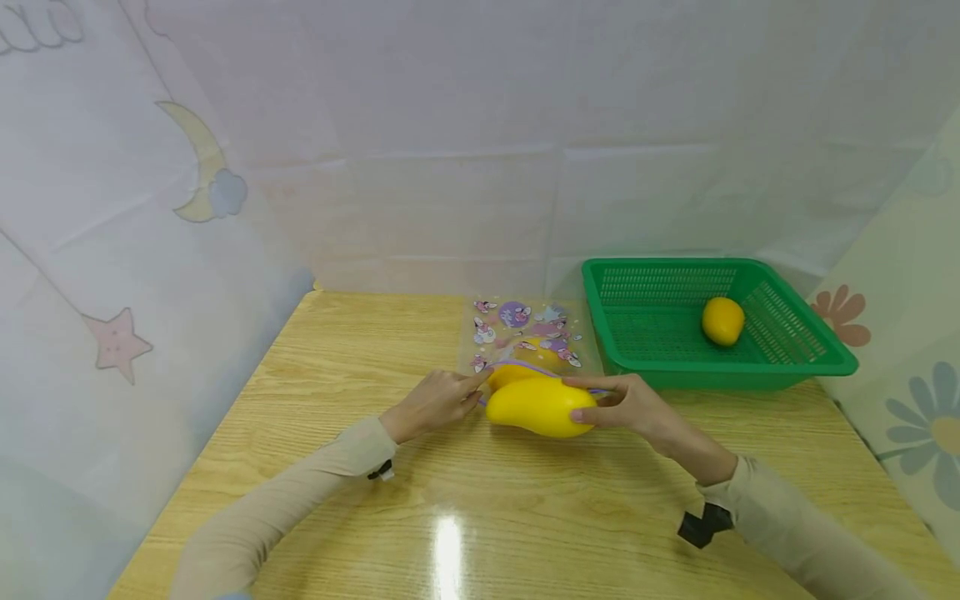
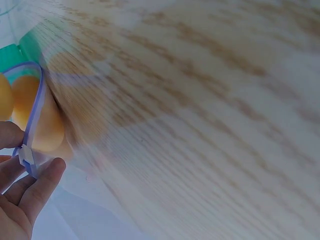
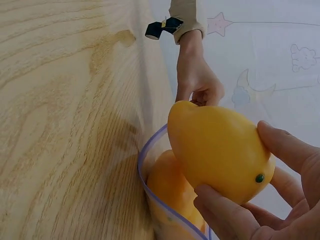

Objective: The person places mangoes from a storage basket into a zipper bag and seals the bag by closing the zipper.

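A clear zip bag [image 1: 486, 332] printed with cartoon figures lies on the table, its purple-edged mouth held apart toward me. My left hand [image 1: 438, 402] pinches the bag's rim near the white zip slider [image 2: 26, 155]. In my right hand [image 1: 626, 408] is a yellow mango [image 1: 538, 407], gripped at its end between thumb and fingers, a green stem dot [image 3: 259, 178] showing on it. The mango is right at the bag's mouth. Inside the bag, more mangoes show, one mango [image 3: 170, 181] close behind the rim.
A green plastic basket [image 1: 720, 368] stands at the back right, close beside the bag. One yellow mango [image 1: 723, 322] sits in it. The wooden table [image 1: 360, 333] meets a pale printed cloth [image 1: 450, 208] behind.
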Action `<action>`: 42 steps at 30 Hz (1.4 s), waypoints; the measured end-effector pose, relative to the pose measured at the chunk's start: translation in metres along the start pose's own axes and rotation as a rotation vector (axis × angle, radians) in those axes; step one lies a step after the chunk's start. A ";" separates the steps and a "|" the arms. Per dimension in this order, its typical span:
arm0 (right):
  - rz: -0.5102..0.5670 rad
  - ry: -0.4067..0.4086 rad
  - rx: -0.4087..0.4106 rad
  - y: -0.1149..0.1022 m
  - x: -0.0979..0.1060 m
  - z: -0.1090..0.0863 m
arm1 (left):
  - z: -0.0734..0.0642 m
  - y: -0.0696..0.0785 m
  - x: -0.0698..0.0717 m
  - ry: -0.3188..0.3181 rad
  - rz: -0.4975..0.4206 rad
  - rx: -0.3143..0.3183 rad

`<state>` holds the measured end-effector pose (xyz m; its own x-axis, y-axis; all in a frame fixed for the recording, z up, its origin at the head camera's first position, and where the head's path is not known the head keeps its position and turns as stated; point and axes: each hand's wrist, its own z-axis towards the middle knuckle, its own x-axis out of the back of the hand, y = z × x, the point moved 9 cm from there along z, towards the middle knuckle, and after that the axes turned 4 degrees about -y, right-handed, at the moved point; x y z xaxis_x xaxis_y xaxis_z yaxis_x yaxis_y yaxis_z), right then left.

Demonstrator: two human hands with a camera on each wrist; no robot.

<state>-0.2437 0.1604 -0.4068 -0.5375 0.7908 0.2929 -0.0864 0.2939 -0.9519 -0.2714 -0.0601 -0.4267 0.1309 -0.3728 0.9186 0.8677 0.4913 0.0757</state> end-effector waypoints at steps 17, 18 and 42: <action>-0.186 0.153 0.073 -0.003 -0.002 0.003 | 0.000 -0.001 0.000 0.010 -0.005 0.003; -0.204 0.168 0.077 -0.004 -0.002 0.002 | 0.001 -0.001 0.001 0.011 -0.003 0.003; -0.309 0.248 0.144 -0.008 -0.016 -0.005 | 0.000 0.002 0.002 0.012 0.011 -0.004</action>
<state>-0.2302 0.1477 -0.4034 -0.2512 0.7878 0.5623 -0.3372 0.4733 -0.8138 -0.2696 -0.0600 -0.4244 0.1461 -0.3769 0.9147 0.8682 0.4921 0.0641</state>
